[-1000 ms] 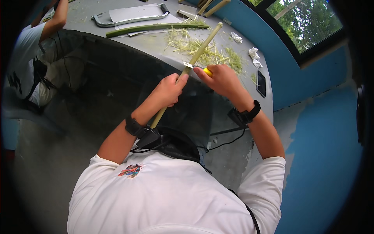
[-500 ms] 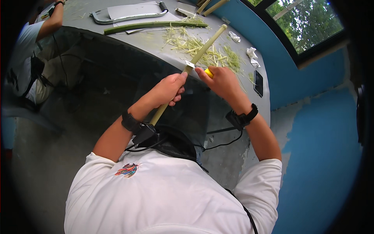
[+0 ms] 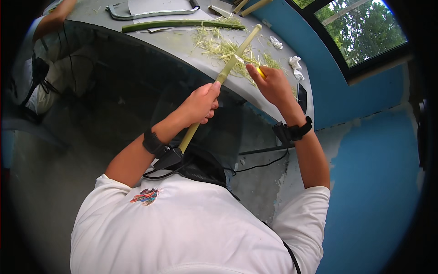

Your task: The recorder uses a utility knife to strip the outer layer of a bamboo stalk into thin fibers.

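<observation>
My left hand is wrapped round a peeled, pale green bamboo stick. The stick slants from my waist up over the table's near edge, its far end above the tabletop. My right hand grips a yellow-handled knife, thumb toward the blade. The pale blade meets the stick's right side, a short way beyond my left hand. Beneath the stick's far half lies a heap of thin green-yellow shavings.
On the grey table lie a green bamboo stick, a hacksaw, crumpled white tissues and a dark phone. A blue wall borders the right side. At the far left, another person's arm rests near the table.
My right hand and the knife have moved up and to the right, the blade shifting along the stick away from my left hand. The left hand keeps its hold.
</observation>
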Tool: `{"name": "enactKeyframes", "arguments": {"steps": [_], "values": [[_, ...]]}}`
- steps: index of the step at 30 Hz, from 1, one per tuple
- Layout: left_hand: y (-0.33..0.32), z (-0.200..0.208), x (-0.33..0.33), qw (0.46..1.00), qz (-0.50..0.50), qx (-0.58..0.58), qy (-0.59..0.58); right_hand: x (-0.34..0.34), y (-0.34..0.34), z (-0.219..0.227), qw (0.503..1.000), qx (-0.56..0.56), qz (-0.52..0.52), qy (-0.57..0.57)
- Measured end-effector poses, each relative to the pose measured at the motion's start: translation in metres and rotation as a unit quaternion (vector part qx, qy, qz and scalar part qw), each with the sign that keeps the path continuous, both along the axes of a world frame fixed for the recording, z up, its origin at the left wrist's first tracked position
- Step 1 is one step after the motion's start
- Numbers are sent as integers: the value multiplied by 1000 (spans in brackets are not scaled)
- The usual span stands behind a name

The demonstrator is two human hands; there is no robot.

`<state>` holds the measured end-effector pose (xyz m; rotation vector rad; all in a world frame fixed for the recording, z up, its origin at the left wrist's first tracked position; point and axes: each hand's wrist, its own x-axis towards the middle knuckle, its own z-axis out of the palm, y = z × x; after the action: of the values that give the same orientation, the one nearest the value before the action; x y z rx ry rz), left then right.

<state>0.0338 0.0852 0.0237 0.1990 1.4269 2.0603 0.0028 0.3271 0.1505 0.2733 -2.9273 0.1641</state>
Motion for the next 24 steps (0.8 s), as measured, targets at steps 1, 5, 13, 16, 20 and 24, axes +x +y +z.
{"name": "enactKeyframes", "arguments": {"steps": [1,5,13,16,20,24], "values": [[2,-1,-4,1000,4,4,0,6,-8,-4,1000,4,22,-6],[8,-7,-10,999,12,32,-1,9,-13,-20,998,32,45,-22],[9,-3,-16,996,-2,79,-36,-20,-3,-23,995,70,42,61],[8,-3,-14,996,-9,76,-39,-46,15,-7,996,63,-25,54],[7,-5,-15,995,-29,87,-39,-56,29,9,997,49,-56,32],[10,-14,-17,997,1,77,-32,-34,-1,8,1000,2,7,-3]]}}
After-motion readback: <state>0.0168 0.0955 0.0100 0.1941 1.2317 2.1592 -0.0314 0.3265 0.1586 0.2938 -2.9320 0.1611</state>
